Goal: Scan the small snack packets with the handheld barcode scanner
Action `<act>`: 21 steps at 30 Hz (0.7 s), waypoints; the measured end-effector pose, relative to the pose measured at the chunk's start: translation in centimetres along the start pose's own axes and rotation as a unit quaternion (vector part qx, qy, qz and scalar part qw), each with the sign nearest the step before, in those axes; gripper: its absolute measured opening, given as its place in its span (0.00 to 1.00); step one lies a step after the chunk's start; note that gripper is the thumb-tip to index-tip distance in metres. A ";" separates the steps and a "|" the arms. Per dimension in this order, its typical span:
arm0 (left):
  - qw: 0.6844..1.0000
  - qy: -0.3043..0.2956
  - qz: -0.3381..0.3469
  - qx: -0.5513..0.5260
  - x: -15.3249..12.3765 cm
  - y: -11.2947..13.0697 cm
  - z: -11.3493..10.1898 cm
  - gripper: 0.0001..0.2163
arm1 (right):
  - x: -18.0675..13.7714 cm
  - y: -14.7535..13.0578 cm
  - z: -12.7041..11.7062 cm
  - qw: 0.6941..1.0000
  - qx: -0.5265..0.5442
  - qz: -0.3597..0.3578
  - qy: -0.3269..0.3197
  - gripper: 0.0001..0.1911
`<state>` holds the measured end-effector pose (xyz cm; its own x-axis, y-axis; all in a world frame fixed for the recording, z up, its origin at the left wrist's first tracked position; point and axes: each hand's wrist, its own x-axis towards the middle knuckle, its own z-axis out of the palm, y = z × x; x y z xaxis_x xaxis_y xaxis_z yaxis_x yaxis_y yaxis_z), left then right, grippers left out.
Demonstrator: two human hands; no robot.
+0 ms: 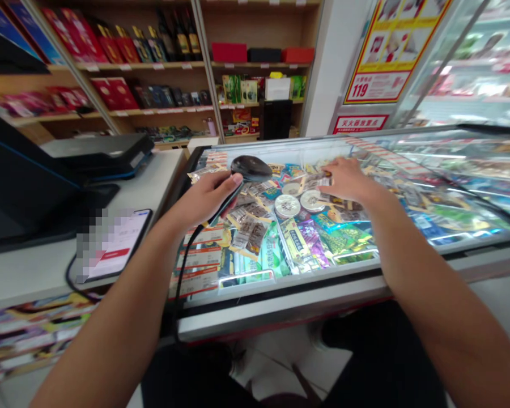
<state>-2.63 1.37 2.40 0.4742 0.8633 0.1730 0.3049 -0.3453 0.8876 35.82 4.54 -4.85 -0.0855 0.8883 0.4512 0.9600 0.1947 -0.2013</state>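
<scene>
My left hand (210,195) is closed around the handle of a black barcode scanner (251,168), its head over the packets at the left of the display freezer (280,309). The scanner's cable (179,283) hangs down over the freezer's front edge. My right hand (346,180) is over the packets farther right, its thumb and fingers apart. Its fingertips are at a brown and silver packet (315,182); whether they touch it I cannot tell. Two round lidded tubs (287,206) lie between my hands. Green wrapped packets (276,252) lie nearer the front.
A phone with a lit screen (121,243) lies on the counter (161,187) to the left, beside a dark machine (34,181). Shelves with bottles (187,42) and boxes stand behind. A red and yellow sign (378,88) hangs at the back right.
</scene>
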 end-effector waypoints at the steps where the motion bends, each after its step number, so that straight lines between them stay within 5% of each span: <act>1: 0.999 0.023 -0.008 -0.030 0.1 0.0 0.0 0.21 | -0.1 -0.1 0.1 1.000 -0.002 0.003 0.018 0.23; 5: 0.989 0.090 -0.004 -0.114 0.7 -0.3 0.1 0.23 | -0.2 -4.9 0.8 0.996 0.057 -0.057 0.038 0.22; 11: 0.985 0.095 0.004 -0.146 0.8 -0.6 0.4 0.24 | 0.8 -14.4 3.4 0.968 0.116 -0.202 -0.091 0.17; 21: 0.990 0.064 0.033 -0.118 1.3 -1.7 0.4 0.27 | 1.9 -16.5 6.7 0.954 0.024 -0.298 -0.025 0.12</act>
<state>-2.21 2.97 0.91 0.3732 0.8866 0.2732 0.0675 -0.3196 0.9451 18.04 5.82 -6.50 -0.6257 0.6332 0.4556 0.7240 0.6888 0.0371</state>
